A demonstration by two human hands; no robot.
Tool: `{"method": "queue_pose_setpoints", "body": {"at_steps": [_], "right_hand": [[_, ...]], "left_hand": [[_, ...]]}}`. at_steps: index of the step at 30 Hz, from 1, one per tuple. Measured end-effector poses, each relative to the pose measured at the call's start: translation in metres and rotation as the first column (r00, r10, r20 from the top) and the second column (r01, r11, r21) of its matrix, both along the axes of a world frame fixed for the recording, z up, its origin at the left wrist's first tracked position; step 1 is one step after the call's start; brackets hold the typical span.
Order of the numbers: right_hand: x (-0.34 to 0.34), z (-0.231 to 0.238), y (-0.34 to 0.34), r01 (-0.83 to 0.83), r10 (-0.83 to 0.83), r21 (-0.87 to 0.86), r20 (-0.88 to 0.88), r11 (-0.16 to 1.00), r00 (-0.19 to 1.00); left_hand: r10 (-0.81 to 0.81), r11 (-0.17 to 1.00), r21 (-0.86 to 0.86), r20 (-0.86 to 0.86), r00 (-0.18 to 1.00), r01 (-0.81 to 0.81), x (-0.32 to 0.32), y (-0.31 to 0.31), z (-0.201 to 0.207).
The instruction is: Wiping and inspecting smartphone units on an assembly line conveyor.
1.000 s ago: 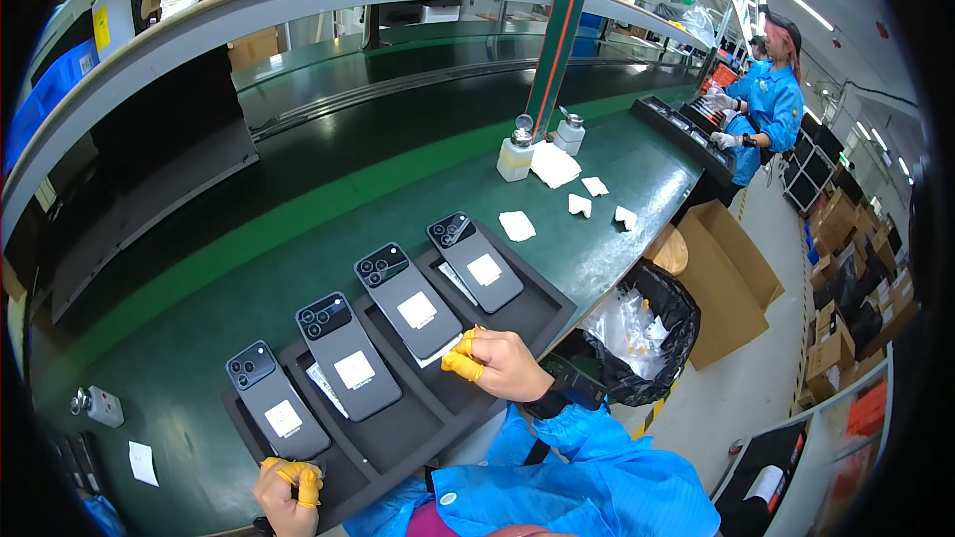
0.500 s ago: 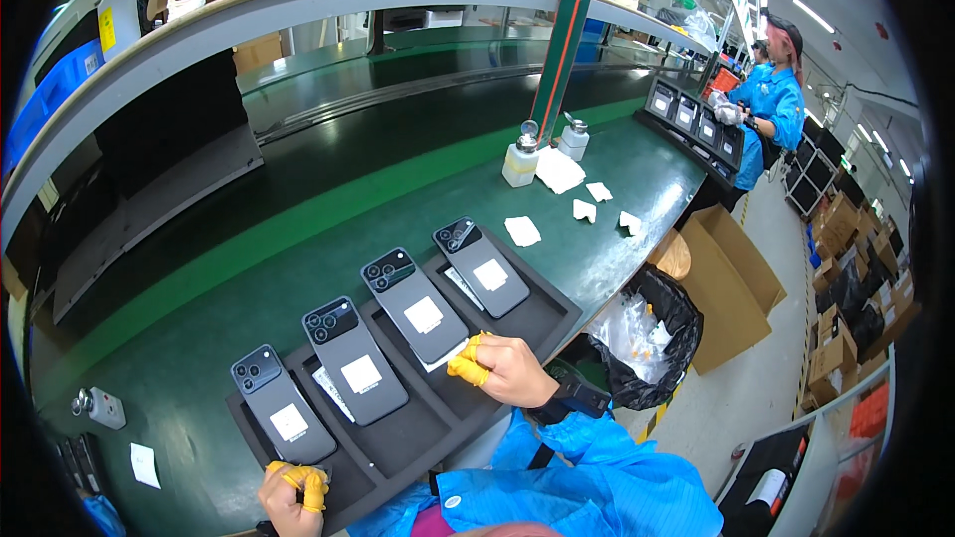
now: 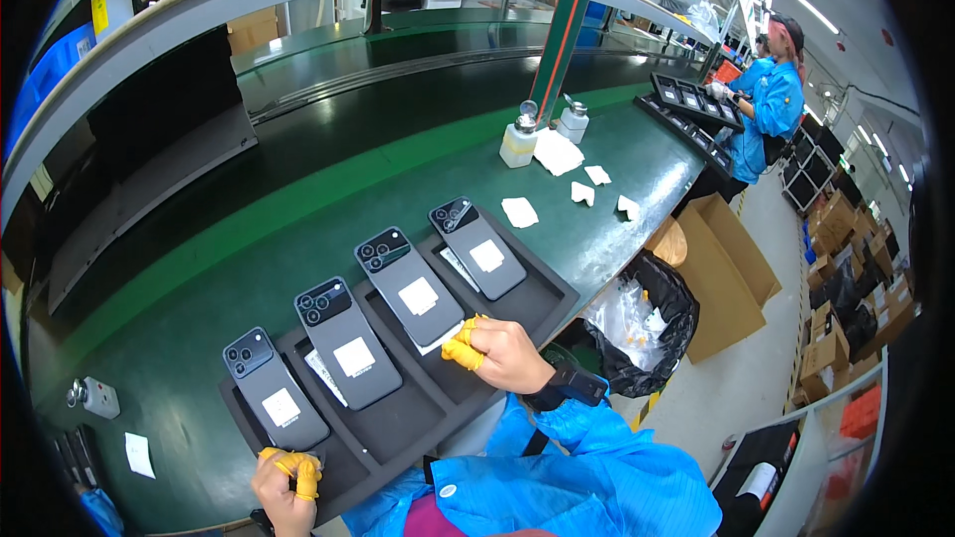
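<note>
A black foam tray lies at the near edge of the green bench, with several dark grey phones lying back up in its slots, each with a white sticker. My right hand, yellow cots on its fingertips, is closed on the near rim of the tray below the third phone. My left hand, also with yellow cots, grips the tray's near left corner below the first phone. The second phone and the fourth phone lie untouched.
Two white dispenser bottles and several white wipes lie further along the bench. A bin with a black bag and an open cardboard box stand on the floor at right. A person in blue handles another tray.
Both hands keep their hold on the tray's near rim; the tray and hands sit slightly lower and further right in view. The distant person now has a tray in front of them.
</note>
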State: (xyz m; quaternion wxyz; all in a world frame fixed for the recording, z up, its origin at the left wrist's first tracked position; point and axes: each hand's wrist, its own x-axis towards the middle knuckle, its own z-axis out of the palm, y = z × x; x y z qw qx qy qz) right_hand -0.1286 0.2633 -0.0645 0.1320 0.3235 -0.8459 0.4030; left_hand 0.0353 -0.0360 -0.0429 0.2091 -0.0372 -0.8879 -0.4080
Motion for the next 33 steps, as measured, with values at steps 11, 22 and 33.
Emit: {"method": "queue_pose_setpoints", "body": {"at_steps": [11,22,33], "right_hand": [[0.000,-0.006,0.002,0.009,-0.009,0.047,0.015,0.999,1.000],[0.002,-0.004,0.002,0.024,-0.025,0.045,0.015,0.999,1.000],[0.001,-0.006,0.001,0.010,-0.009,0.044,-0.017,0.999,1.000]], "left_hand": [[-0.023,1.000,-0.009,-0.009,1.000,0.023,0.000,0.001,0.005],[0.091,0.994,0.061,0.032,0.995,-0.093,0.001,0.003,-0.009],[0.081,0.995,0.047,0.024,0.996,-0.082,0.001,0.002,-0.010]]}}
